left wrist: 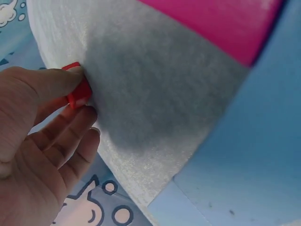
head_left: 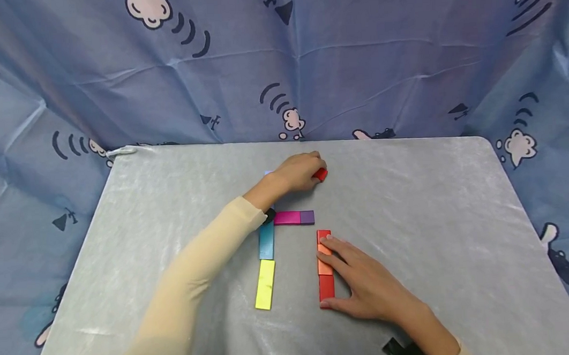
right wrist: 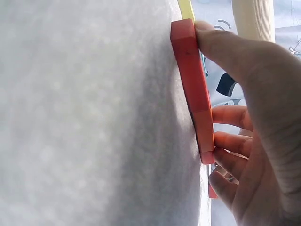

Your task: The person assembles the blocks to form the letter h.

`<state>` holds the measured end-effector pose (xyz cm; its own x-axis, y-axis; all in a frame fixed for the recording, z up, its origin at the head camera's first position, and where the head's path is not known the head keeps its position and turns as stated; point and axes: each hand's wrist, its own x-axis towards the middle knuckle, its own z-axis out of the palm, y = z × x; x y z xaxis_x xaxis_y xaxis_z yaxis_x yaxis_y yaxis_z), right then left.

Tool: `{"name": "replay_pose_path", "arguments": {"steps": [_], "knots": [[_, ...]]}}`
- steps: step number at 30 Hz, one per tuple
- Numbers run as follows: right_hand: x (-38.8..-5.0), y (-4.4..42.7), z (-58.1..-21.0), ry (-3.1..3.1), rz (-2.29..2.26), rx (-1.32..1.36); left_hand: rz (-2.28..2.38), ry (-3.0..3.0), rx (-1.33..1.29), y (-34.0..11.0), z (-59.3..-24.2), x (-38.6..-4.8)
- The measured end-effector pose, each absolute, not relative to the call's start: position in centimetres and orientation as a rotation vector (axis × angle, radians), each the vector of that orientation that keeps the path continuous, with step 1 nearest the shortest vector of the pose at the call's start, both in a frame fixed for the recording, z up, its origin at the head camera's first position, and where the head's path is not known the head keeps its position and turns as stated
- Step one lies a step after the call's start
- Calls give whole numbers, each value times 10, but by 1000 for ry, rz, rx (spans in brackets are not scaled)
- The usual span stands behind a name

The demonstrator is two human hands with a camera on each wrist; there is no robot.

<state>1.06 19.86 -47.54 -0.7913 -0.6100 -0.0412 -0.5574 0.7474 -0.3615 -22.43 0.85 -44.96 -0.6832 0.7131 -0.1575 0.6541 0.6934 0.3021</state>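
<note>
My left hand (head_left: 297, 171) pinches a small red block (head_left: 320, 174) between thumb and fingers, over the far part of the table. In the left wrist view the red block (left wrist: 82, 93) shows between thumb and fingertips. My right hand (head_left: 367, 287) rests against a column of blocks, its thumb at the near end and fingertips on the upper part. This column holds a red block (head_left: 326, 288) nearest me, an orange block (head_left: 325, 266) in the middle and a smaller red block (head_left: 323, 234) at the far end.
Left of the column, a yellow block (head_left: 265, 286) and a blue block (head_left: 266, 243) form a line, partly hidden by my left arm. A magenta block (head_left: 286, 218) and a purple block (head_left: 307, 217) branch rightward. A patterned blue curtain (head_left: 355, 61) surrounds the grey-covered table (head_left: 437, 234).
</note>
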Motion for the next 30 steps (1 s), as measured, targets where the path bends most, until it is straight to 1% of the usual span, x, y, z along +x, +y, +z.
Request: {"name": "replay_pose_path", "arguments": {"steps": [14,21,30], "knots": [[11,198,-474,2790,-502,-929,329,2606,1082,8,-442,-204],[11,199,-476,2811,-525,-962,397,2551,1120,3,-443,-185],[10,201,-477,2840,-574,-1046,344,2559,1196,4,-443,-155]]}}
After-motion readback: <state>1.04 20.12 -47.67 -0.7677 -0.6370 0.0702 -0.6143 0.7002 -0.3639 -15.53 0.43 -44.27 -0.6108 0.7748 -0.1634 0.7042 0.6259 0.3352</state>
